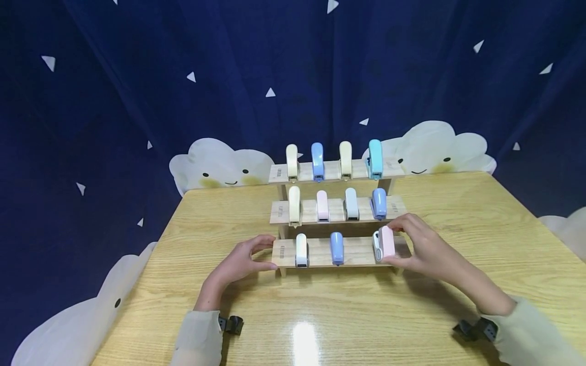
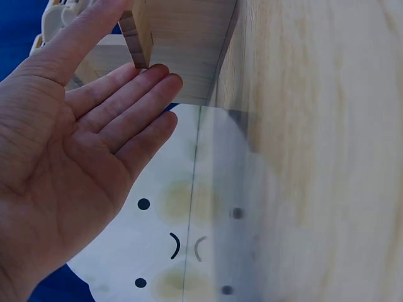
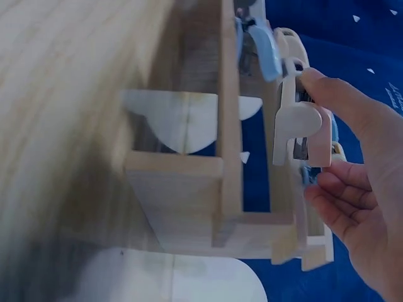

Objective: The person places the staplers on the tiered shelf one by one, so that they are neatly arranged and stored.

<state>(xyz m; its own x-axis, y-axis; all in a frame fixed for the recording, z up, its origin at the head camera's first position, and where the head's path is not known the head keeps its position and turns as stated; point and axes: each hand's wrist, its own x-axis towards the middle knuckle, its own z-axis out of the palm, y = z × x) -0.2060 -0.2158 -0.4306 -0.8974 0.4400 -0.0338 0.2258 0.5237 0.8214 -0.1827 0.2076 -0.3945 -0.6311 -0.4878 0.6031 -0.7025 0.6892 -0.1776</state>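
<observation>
A pink and white stapler (image 1: 387, 241) is at the right end of the lowest tier of a wooden stepped rack (image 1: 357, 258). My right hand (image 1: 423, 249) pinches it between thumb and fingers. Its white base shows in the right wrist view, facing the board; whether it touches the wood, I cannot tell. My left hand (image 1: 244, 259) is at the rack's left end, fingers nearly straight, thumb by the front edge and fingertips at the board. Along the same tier stand a white stapler (image 1: 301, 250) and a blue stapler (image 1: 337, 248).
Several staplers line the middle tier, among them a pale pink one (image 1: 322, 206). More stand on the top tier, including a turquoise one (image 1: 375, 158). The rack rests on a wooden table (image 1: 220, 213). Behind hangs a dark blue curtain (image 1: 229, 61) with cloud shapes.
</observation>
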